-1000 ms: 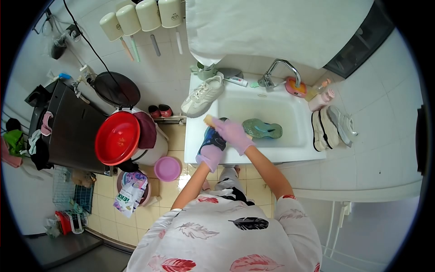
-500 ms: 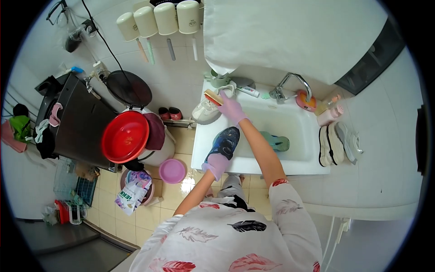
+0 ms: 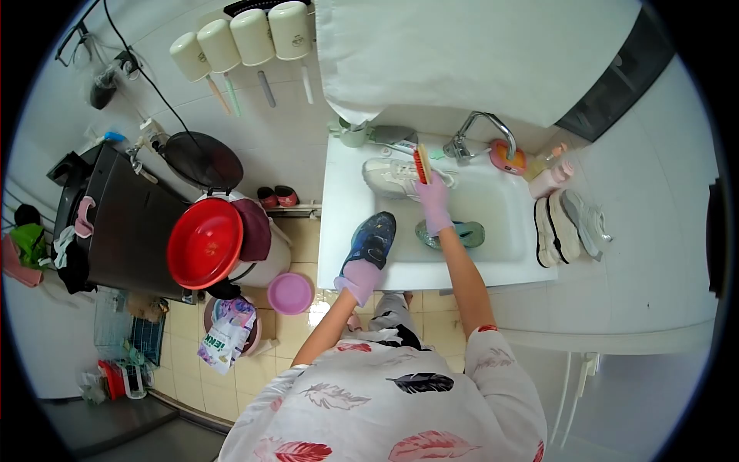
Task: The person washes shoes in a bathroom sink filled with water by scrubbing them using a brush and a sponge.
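Note:
My left hand [image 3: 360,279], in a pink glove, is closed on the heel end of a blue shoe [image 3: 372,237] above the left part of the white sink [image 3: 332,223]. In my right hand [image 3: 435,204], also gloved in pink, is a brush [image 3: 423,164] with red bristles, held upright. The brush and hand are at a white shoe [image 3: 391,178], which lies on its side across the sink's back left edge; whether my fingers also touch that shoe is unclear. A green shoe [image 3: 468,234] lies in the cloudy water, partly behind my right forearm.
A faucet [image 3: 481,131], an orange soap box [image 3: 508,157] and bottles [image 3: 551,179] line the sink's back. Pale shoes [image 3: 556,228] stand on the right ledge. To the left are a red basin [image 3: 205,243], a pink basin [image 3: 290,294] on the floor and a dark appliance [image 3: 131,215].
The white shoe has moved right from the counter's back left corner to the basin's edge. My right hand has moved right with the brush, which has turned upright. My left hand still holds the blue shoe.

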`<action>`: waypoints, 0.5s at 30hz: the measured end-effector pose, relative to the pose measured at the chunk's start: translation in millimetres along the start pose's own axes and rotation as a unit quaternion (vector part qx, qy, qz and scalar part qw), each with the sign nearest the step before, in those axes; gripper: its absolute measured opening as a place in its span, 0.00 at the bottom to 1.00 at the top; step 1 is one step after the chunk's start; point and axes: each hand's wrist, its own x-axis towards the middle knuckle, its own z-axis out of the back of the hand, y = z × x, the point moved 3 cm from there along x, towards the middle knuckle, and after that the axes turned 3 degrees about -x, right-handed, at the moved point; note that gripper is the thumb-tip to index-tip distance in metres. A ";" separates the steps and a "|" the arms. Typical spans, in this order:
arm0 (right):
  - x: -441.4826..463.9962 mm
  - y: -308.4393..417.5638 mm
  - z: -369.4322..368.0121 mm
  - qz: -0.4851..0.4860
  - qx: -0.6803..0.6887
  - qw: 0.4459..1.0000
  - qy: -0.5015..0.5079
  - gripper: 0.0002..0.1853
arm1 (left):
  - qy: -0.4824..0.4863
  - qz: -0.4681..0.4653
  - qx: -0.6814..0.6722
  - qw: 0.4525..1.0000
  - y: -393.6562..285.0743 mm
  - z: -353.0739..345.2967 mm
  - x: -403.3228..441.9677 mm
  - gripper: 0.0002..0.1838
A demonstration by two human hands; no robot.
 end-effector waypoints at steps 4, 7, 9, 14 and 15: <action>-1.0 -36.4 21.3 -0.050 -0.037 0.998 0.001 0.18 | -0.002 -0.002 0.006 1.000 -2.0 5.7 -0.6 0.20; 4.0 -61.0 7.8 -0.058 -0.070 0.996 -0.011 0.15 | -0.016 -0.019 0.003 1.000 2.5 0.5 0.9 0.19; 4.9 -71.0 -3.7 -0.088 -0.113 0.989 0.023 0.18 | 0.003 -0.006 0.021 1.000 0.3 5.5 0.0 0.18; -6.9 -71.5 -16.0 -0.095 -0.131 0.986 0.031 0.13 | 0.009 0.009 0.020 1.000 -3.5 11.9 -4.1 0.18; -9.0 -69.2 -16.7 -0.122 -0.138 0.982 0.042 0.14 | 0.003 -0.001 0.034 0.999 -2.1 9.2 -3.5 0.17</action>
